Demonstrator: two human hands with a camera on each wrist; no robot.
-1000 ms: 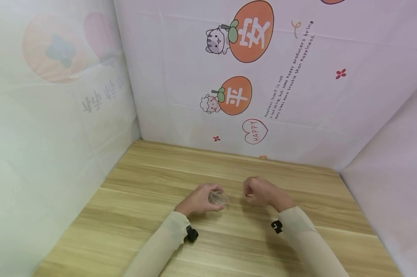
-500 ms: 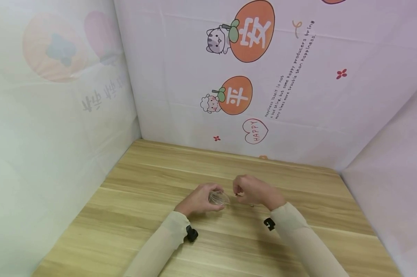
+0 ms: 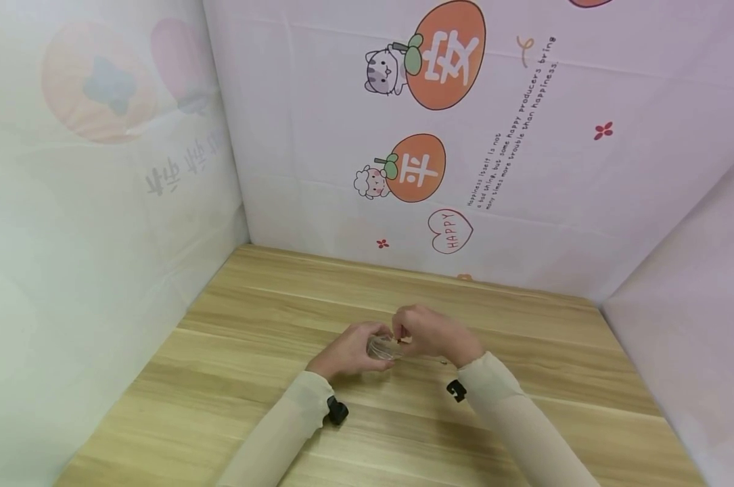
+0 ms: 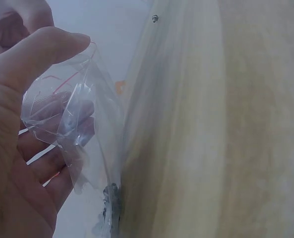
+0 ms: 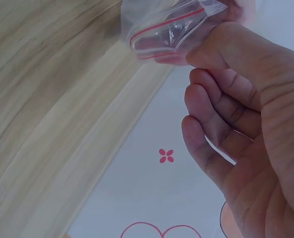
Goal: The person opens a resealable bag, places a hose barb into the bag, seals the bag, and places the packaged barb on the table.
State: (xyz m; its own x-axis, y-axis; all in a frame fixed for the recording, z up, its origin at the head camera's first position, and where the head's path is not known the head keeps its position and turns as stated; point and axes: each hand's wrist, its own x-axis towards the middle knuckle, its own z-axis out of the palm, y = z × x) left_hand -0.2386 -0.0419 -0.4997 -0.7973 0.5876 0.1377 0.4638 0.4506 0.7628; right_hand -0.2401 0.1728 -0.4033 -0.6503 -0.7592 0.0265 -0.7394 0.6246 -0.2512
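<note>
A clear plastic zip bag [image 3: 380, 348] with a red seal line is held in my left hand [image 3: 351, 350], thumb on one side and fingers on the other. Its mouth gapes towards the right. In the left wrist view, several small dark metal pieces [image 4: 112, 198], apparently screws, lie low in the bag [image 4: 77, 116]. My right hand [image 3: 433, 333] is at the bag's mouth, thumb and index finger pinched together. A tiny dark piece [image 3: 399, 341] shows at those fingertips; its kind is unclear, and the right wrist view hides it.
One small metal screw [image 3: 443, 361] lies on the wooden table [image 3: 269, 291], just right of the bag and below my right hand. White printed cloth [image 3: 318, 135] walls off the back and both sides.
My right hand has moved left from above the table to the bag's mouth, carrying the tiny dark piece. The left hand and the bag have stayed nearly still.
</note>
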